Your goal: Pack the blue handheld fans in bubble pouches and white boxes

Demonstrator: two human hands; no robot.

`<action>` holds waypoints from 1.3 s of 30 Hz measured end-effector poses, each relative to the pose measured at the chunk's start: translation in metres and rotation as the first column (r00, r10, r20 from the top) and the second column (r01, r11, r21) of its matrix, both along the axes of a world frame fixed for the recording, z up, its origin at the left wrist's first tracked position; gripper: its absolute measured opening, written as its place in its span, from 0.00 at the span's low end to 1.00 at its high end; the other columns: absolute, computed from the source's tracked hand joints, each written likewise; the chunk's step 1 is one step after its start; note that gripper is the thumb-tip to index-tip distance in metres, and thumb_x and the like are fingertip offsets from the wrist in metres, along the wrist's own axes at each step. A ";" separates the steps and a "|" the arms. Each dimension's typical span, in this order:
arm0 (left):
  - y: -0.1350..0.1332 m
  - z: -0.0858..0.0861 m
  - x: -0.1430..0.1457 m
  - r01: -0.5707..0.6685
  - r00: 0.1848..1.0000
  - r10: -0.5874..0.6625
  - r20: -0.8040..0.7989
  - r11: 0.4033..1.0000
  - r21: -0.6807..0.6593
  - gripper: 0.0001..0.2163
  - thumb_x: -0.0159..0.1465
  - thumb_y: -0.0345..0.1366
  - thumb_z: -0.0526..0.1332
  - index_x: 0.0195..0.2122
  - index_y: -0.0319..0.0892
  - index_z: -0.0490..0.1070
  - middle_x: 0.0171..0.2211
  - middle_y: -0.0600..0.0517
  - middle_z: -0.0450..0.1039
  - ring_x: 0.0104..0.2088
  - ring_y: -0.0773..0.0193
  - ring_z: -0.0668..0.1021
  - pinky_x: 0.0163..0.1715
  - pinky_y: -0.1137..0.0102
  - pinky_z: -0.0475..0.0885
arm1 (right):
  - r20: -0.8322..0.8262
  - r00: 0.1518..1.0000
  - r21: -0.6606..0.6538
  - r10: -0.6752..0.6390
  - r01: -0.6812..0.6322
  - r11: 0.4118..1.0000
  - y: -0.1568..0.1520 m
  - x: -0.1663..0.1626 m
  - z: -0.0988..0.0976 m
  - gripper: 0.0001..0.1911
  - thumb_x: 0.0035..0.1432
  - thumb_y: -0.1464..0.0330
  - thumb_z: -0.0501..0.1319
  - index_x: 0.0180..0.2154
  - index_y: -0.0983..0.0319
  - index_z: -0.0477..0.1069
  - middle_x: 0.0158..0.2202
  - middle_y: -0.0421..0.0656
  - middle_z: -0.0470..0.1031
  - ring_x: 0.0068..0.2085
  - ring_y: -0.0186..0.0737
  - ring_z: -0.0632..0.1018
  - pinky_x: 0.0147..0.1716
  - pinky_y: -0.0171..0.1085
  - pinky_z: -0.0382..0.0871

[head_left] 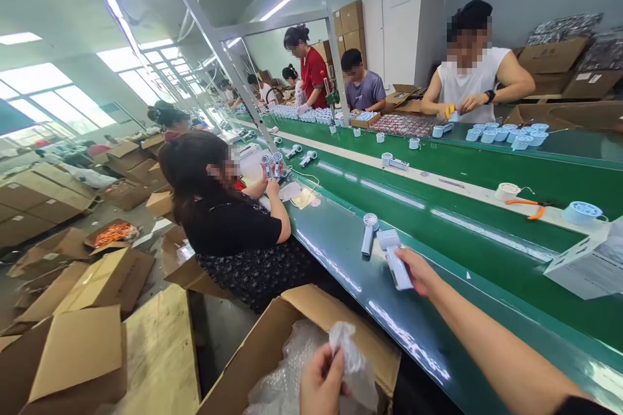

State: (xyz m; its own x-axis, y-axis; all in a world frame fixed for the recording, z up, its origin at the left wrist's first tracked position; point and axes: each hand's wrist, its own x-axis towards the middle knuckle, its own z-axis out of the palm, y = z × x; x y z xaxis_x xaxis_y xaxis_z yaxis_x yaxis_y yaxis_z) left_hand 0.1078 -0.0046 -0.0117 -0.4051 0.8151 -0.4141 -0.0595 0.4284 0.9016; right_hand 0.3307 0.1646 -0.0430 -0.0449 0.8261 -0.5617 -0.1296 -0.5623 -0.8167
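The right hand (419, 272) is reaching out over the green bench (438, 311), its grip clenching around the handle end of a pale handheld fan (395, 260). The fan is lying close to the bench's near edge with its head pointing away from the person; I cannot tell whether it is lifting off the surface. A second fan (368, 233) is lying just beside it on the left, apart from the hand. The left hand (318, 384) is hovering low over an open cardboard box (263, 350) below the bench edge, its grip pinching a crumpled clear plastic bag (346, 351) between thumb and fingers, with bubble wrap (287, 376) filling the box beneath. Farther along the bench, a co-worker in a black top (228, 227) is sitting and holding up small fans. Across the bench, orange pliers (533, 207), a tape roll (507, 191) and a blue round part (581, 213) are lying well apart from both hands, and a white carton (584, 266) is standing at the right.
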 end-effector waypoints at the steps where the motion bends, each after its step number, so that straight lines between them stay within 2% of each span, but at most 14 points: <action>1: 0.007 0.006 0.008 0.021 0.999 -0.022 0.024 0.999 0.024 0.23 0.41 0.54 0.72 0.28 0.40 0.78 0.21 0.53 0.73 0.20 0.65 0.71 0.16 0.74 0.66 | -0.089 0.994 0.010 0.061 -0.060 0.998 -0.022 0.007 0.007 0.19 0.58 0.54 0.62 0.41 0.62 0.71 0.33 0.43 0.76 0.33 0.39 0.78 0.33 0.37 0.73; 4: 0.025 0.022 0.030 0.110 0.993 -0.113 0.031 0.990 0.086 0.18 0.43 0.49 0.73 0.25 0.39 0.77 0.21 0.53 0.73 0.23 0.65 0.72 0.20 0.74 0.67 | -0.440 0.846 0.049 0.302 -0.313 0.949 -0.088 0.021 0.024 0.34 0.38 0.54 0.74 0.44 0.64 0.70 0.33 0.44 0.77 0.28 0.41 0.78 0.28 0.38 0.73; 7: 0.025 0.033 0.052 0.245 0.964 -0.256 0.067 0.959 0.141 0.14 0.48 0.46 0.72 0.25 0.39 0.79 0.23 0.52 0.75 0.26 0.64 0.73 0.28 0.72 0.69 | -0.710 0.600 0.105 0.368 -0.427 0.898 -0.132 0.024 0.027 0.44 0.37 0.62 0.77 0.55 0.61 0.63 0.36 0.44 0.78 0.28 0.37 0.79 0.29 0.35 0.73; 12: 0.002 0.045 0.082 0.374 0.864 -0.403 0.301 0.915 0.152 0.18 0.50 0.50 0.71 0.27 0.37 0.80 0.22 0.51 0.74 0.24 0.68 0.69 0.27 0.73 0.65 | -0.830 0.412 0.166 0.375 -0.460 0.872 -0.159 0.040 0.023 0.35 0.40 0.61 0.73 0.50 0.66 0.69 0.33 0.46 0.78 0.26 0.36 0.79 0.24 0.32 0.72; 15: -0.010 0.052 0.094 0.269 0.880 -0.308 0.362 0.951 0.155 0.20 0.45 0.52 0.74 0.23 0.37 0.77 0.19 0.53 0.71 0.22 0.69 0.68 0.24 0.74 0.63 | -0.768 0.498 0.171 0.403 -0.447 0.878 -0.170 0.063 0.034 0.29 0.42 0.63 0.73 0.46 0.67 0.71 0.34 0.46 0.78 0.28 0.36 0.79 0.26 0.32 0.72; 18: -0.022 0.058 0.108 0.254 0.949 -0.292 0.114 0.930 0.266 0.19 0.52 0.52 0.69 0.24 0.39 0.75 0.20 0.54 0.71 0.23 0.68 0.69 0.25 0.73 0.65 | -0.625 0.688 0.086 0.370 -0.410 0.908 -0.187 0.083 0.045 0.29 0.44 0.62 0.71 0.48 0.63 0.69 0.33 0.43 0.78 0.27 0.35 0.78 0.25 0.31 0.70; 20: -0.032 0.061 0.121 0.468 0.883 -0.418 -0.216 0.819 0.332 0.16 0.59 0.49 0.65 0.27 0.40 0.76 0.23 0.52 0.73 0.26 0.64 0.72 0.28 0.71 0.67 | -0.519 0.790 0.026 0.326 -0.367 0.930 -0.200 0.093 0.048 0.28 0.47 0.59 0.69 0.49 0.61 0.67 0.28 0.40 0.77 0.24 0.35 0.77 0.22 0.31 0.68; 22: -0.041 0.064 0.134 0.685 0.713 -0.505 -0.487 0.650 0.329 0.13 0.63 0.45 0.61 0.28 0.42 0.77 0.25 0.50 0.74 0.29 0.62 0.74 0.32 0.69 0.67 | -0.466 0.838 0.011 0.285 -0.317 0.948 -0.214 0.104 0.045 0.29 0.49 0.56 0.69 0.49 0.61 0.65 0.27 0.39 0.76 0.23 0.35 0.77 0.21 0.31 0.68; 24: -0.045 0.068 0.146 0.740 0.646 -0.498 -0.579 0.594 0.315 0.13 0.64 0.44 0.59 0.29 0.43 0.77 0.26 0.50 0.75 0.31 0.61 0.74 0.33 0.69 0.68 | -0.500 0.823 0.042 0.270 -0.288 0.957 -0.226 0.118 0.041 0.34 0.48 0.56 0.70 0.53 0.62 0.63 0.32 0.41 0.77 0.23 0.35 0.78 0.21 0.31 0.68; 28: -0.040 0.076 0.162 0.607 0.772 -0.494 -0.401 0.761 0.230 0.14 0.64 0.47 0.58 0.32 0.41 0.76 0.28 0.51 0.75 0.31 0.61 0.74 0.32 0.70 0.69 | -0.683 0.665 0.138 0.303 -0.290 0.947 -0.245 0.151 0.035 0.50 0.42 0.60 0.74 0.63 0.58 0.52 0.42 0.45 0.76 0.26 0.35 0.79 0.21 0.30 0.69; 30: -0.036 0.077 0.170 0.660 0.744 -0.609 -0.277 0.734 0.159 0.15 0.61 0.48 0.61 0.30 0.40 0.77 0.26 0.52 0.74 0.29 0.62 0.73 0.31 0.70 0.68 | -0.722 0.591 0.188 0.361 -0.335 0.923 -0.250 0.160 0.035 0.54 0.41 0.64 0.74 0.65 0.57 0.49 0.41 0.44 0.77 0.27 0.35 0.79 0.24 0.31 0.71; 32: -0.036 0.077 0.177 0.742 0.670 -0.727 -0.148 0.663 0.100 0.14 0.58 0.47 0.63 0.29 0.39 0.78 0.25 0.52 0.73 0.27 0.65 0.71 0.29 0.71 0.66 | -0.716 0.558 0.229 0.419 -0.379 0.897 -0.252 0.163 0.036 0.50 0.41 0.65 0.74 0.63 0.59 0.54 0.39 0.44 0.78 0.27 0.35 0.79 0.25 0.31 0.71; 36: -0.044 0.077 0.185 0.708 0.705 -0.709 -0.038 0.698 0.106 0.14 0.57 0.46 0.64 0.31 0.38 0.78 0.24 0.52 0.74 0.25 0.66 0.70 0.28 0.72 0.65 | -0.606 0.682 0.180 0.409 -0.383 0.906 -0.256 0.165 0.041 0.31 0.45 0.59 0.71 0.49 0.66 0.71 0.32 0.44 0.78 0.25 0.34 0.78 0.23 0.30 0.68; 39: -0.054 0.077 0.189 0.754 0.652 -0.700 -0.291 0.638 0.155 0.12 0.61 0.43 0.61 0.31 0.40 0.77 0.27 0.50 0.76 0.28 0.63 0.74 0.30 0.70 0.68 | -0.446 0.820 0.105 0.360 -0.351 0.931 -0.263 0.169 0.050 0.27 0.47 0.57 0.68 0.47 0.65 0.71 0.29 0.43 0.78 0.23 0.35 0.77 0.21 0.30 0.66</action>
